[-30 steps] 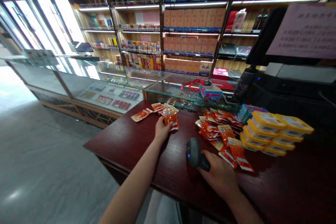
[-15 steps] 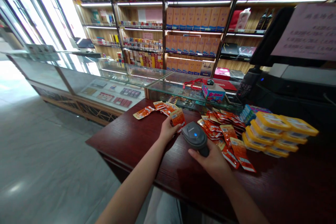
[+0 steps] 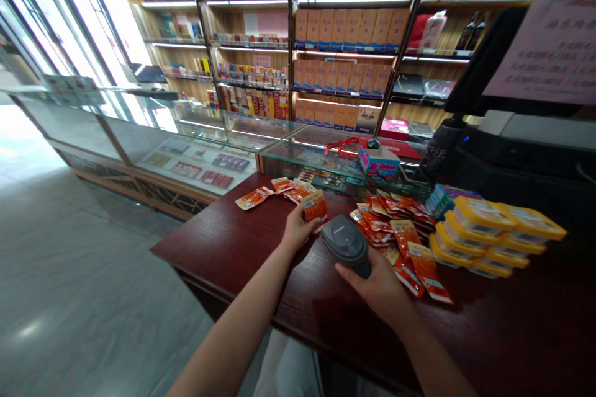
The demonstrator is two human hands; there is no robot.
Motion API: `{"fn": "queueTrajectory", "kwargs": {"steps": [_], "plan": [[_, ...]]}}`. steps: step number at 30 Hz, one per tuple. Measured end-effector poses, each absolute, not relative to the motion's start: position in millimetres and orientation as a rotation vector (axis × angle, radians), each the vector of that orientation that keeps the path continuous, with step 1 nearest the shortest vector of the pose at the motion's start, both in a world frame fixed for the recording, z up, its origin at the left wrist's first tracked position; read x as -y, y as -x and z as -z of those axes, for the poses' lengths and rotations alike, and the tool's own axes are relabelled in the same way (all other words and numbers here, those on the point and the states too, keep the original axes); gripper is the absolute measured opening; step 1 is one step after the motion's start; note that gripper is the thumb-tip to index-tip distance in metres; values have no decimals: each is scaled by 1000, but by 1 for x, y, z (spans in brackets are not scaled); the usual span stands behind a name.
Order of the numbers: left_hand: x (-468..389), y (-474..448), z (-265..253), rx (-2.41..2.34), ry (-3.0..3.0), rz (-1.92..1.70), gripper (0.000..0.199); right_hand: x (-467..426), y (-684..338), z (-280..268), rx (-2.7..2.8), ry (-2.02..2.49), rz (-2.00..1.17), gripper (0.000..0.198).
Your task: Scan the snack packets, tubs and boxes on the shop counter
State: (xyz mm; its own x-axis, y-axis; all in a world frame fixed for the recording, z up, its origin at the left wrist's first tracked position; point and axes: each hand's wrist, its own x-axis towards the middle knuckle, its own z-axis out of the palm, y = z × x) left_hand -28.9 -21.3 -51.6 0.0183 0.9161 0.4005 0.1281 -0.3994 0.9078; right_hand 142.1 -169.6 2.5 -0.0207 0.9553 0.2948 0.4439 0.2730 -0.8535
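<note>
My left hand (image 3: 298, 228) pinches an orange snack packet (image 3: 315, 205), held tilted up just above the dark wooden counter (image 3: 223, 248). Wrapped round the handle of a black barcode scanner (image 3: 344, 237), my right hand (image 3: 372, 279) keeps the scanner's head close beside that packet. Behind my left hand lie a few more orange packets (image 3: 254, 198), one set apart at the left. A larger heap of the same packets (image 3: 405, 232) spreads to the right of the scanner, partly hidden by it and my right hand.
Yellow-lidded plastic tubs (image 3: 482, 217) stand stacked at the right, near a monitor (image 3: 488, 62) with a pink paper sheet. A colourful small box (image 3: 378, 162) sits on the glass display case (image 3: 298, 142) behind the counter. Shelves of boxes (image 3: 344, 28) line the back wall.
The blue light on top of the scanner has gone out. Both hands, the held packet and the scanner stay almost where they were.
</note>
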Motion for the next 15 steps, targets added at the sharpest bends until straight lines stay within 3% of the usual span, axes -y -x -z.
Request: {"fn": "queueTrajectory", "kwargs": {"steps": [7,15], "plan": [[21,29,49,-984,-1435,-1492,45,189,-154,3,2000,1826,-240,26],[15,31,50,-1062,-1298,-1455,35,200,-158,33,2081,1877,34,35]]}}
